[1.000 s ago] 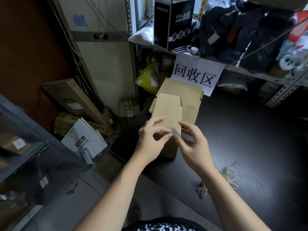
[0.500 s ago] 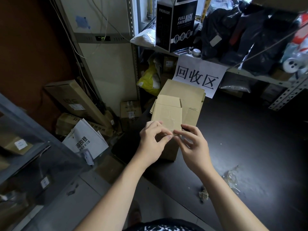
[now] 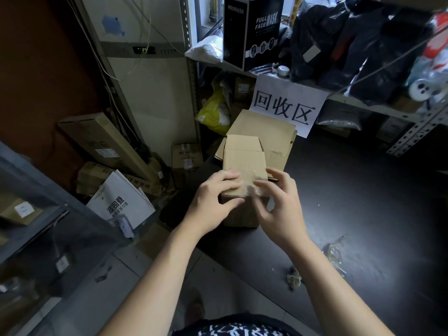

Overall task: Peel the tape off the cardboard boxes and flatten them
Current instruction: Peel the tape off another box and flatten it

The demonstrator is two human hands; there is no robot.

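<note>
A small brown cardboard box [image 3: 244, 161] stands on the dark table [image 3: 358, 190], its far flap raised. My left hand [image 3: 213, 202] holds its near left corner, fingers across the top and thumb on the front face. My right hand [image 3: 278, 209] is at the near top edge, where its index finger and thumb pinch a strip of clear tape [image 3: 253, 184] that is partly lifted and shiny. Flattened cardboard [image 3: 264, 124] lies just behind the box.
Crumpled tape scraps [image 3: 334, 253] [image 3: 293, 280] lie on the table at the near right. A white paper sign [image 3: 286, 107] hangs from the shelf behind, under a black mask box [image 3: 252, 32]. Cardboard boxes [image 3: 101, 144] and a white bag [image 3: 121, 202] crowd the floor at left.
My left hand has gone from picking at the tape with its fingertips to holding the box's corner. My right hand now has the tape end, and it has risen from the top.
</note>
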